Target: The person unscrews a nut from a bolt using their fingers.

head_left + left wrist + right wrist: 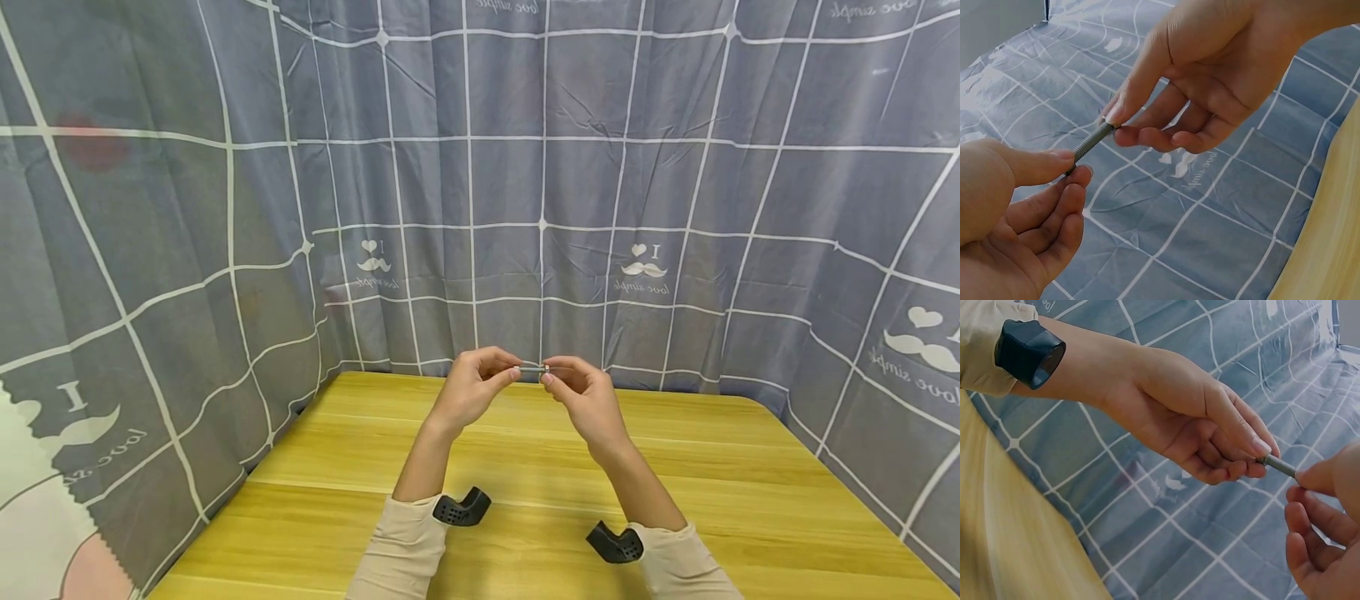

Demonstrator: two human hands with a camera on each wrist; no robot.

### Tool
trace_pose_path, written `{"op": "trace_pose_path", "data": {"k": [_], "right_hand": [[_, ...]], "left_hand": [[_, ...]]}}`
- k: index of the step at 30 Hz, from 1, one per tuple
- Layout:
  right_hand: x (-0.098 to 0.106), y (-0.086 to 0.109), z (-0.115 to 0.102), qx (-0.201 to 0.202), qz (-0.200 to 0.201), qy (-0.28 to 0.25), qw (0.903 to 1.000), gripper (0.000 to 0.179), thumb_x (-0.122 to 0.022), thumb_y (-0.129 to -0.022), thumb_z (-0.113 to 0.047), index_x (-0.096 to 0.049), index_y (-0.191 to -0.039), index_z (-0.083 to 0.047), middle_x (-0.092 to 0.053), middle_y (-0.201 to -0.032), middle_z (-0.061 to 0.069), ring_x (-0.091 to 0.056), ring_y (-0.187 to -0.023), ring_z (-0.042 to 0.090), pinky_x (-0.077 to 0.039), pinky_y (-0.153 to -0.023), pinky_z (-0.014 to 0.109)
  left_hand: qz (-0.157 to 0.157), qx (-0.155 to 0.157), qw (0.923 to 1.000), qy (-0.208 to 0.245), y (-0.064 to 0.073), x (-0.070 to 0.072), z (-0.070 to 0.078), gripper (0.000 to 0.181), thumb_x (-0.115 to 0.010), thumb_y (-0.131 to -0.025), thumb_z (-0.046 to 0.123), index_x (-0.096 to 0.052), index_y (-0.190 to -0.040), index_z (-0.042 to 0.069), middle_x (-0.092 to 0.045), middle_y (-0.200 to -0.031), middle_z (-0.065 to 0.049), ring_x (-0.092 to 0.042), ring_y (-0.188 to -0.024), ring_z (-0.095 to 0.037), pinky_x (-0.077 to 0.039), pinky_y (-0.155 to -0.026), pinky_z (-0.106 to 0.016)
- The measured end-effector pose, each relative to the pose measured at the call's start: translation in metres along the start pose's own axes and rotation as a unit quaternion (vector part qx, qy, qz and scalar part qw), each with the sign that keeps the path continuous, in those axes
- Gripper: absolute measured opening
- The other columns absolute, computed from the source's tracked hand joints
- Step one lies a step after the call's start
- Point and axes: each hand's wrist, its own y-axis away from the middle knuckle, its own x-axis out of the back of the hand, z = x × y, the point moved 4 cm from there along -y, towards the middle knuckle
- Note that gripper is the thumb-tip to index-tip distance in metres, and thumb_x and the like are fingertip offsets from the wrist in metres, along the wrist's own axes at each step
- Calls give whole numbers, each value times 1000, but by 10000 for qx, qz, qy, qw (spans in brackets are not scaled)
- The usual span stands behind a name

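A grey threaded bolt [1092, 142] spans the gap between both hands, held up above the far part of the table. My left hand [467, 390] pinches one end of it between thumb and fingertips. At the other end, the thumb and index finger of my right hand [591, 405] pinch it, with the remaining fingers loosely bent. A slightly wider piece shows at this right end of the bolt [1280, 466], mostly covered by the fingertips; I cannot tell whether it is a nut or the bolt's head.
Below the hands lies a yellow wood-grain table [525, 492]. Grey-blue curtains [510, 183] with white grid lines hang behind it and along both sides. Black wrist mounts [462, 507] sit at the cuffs of the beige sleeves [405, 542].
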Motion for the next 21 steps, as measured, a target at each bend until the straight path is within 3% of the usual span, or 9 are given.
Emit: {"op": "trace_pose_path", "data": {"k": [8,13,21], "right_hand": [[1,-1,0,62,81,-161,9998,23,-68,-102,-11,-68,-120,3,-67,-112,25,-63,-102,28,-50,-88,31],[0,0,-2,-21,101,-185,9998,29,-68,-100,-2,-64,-128,4,-67,-119,19,-64,-110,28,-52,-91,28],[1,0,-2,-51,46,77,9999,23,-70,-100,-8,-71,-122,1,-71,-108,20,-66,-96,27,-53,-86,32]], "left_hand": [[-75,32,10000,-30,0,-2,-1,14,-69,-100,6,-75,-110,-2,-76,-97,-7,-61,-75,-17,-48,-69,-30],[-83,60,9999,-48,0,-2,-1,14,-69,-100,5,-75,-110,-2,-75,-98,-13,-61,-75,-18,-48,-69,-30],[-21,98,9999,-23,0,-1,0,12,-70,-100,5,-76,-109,0,-75,-97,-11,-60,-75,-24,-46,-68,-30]]}}
